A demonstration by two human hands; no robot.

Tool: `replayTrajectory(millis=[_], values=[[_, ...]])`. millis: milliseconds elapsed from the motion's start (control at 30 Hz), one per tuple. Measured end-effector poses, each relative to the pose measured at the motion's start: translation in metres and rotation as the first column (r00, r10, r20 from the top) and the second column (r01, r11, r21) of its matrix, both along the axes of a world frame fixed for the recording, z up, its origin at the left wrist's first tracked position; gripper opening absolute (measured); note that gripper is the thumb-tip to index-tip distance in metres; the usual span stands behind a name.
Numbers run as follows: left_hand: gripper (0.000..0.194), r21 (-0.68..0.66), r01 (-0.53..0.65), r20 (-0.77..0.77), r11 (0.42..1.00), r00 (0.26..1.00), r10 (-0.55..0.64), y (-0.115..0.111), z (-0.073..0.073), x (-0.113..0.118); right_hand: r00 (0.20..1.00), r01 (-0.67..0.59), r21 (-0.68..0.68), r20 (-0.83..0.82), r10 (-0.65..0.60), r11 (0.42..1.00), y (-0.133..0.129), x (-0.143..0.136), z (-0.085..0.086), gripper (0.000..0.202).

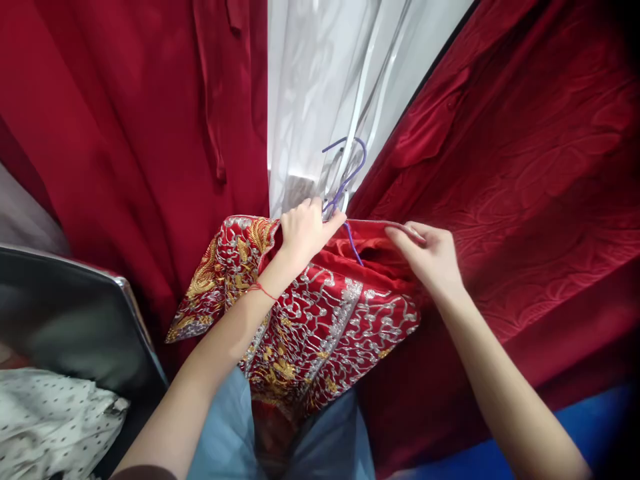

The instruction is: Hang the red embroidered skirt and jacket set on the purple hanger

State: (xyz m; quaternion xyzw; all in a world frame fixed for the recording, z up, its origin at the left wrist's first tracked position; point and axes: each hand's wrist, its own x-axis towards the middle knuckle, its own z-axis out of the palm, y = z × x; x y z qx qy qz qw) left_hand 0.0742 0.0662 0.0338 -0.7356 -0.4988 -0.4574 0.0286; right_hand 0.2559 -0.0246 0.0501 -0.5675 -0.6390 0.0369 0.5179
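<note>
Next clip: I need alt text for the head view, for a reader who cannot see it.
The left hand grips a purple hanger carrying a red embroidered garment, while the right hand pinches the garment's top edge. Red curtains hang on both sides.

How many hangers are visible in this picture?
1. The purple wire hanger is at the centre, held by the left hand above the embroidered red garment. Others may be hidden behind fabric.
</note>
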Motion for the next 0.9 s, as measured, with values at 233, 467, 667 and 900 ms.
replayTrajectory(millis=[233, 467, 667, 900], values=[[0.037, 0.293, 0.023, 0.221, 0.956, 0.971, -0.091, 0.011, -0.018, 0.009, 0.927, -0.165, -0.024, 0.338, 0.164, 0.986, -0.033, -0.019, -0.013, 0.021], [0.025, 0.465, 0.549, -0.304, 0.694, 0.836, -0.457, -0.016, -0.015, 0.005, 0.963, -0.226, -0.041, 0.138, 0.23, 0.973, -0.037, -0.026, -0.036, 0.02], [0.028, 0.403, 0.637, -0.375, 0.657, 0.77, -0.516, -0.006, -0.024, 0.008, 0.974, -0.22, 0.003, -0.047, 0.219, 0.976, -0.029, -0.009, -0.038, 0.024], [0.024, 0.538, 0.489, -0.067, 0.686, 0.836, -0.544, -0.007, -0.03, 0.019, 0.9, -0.334, -0.163, -0.348, 0.262, 0.929, -0.034, -0.002, -0.119, 0.031]])
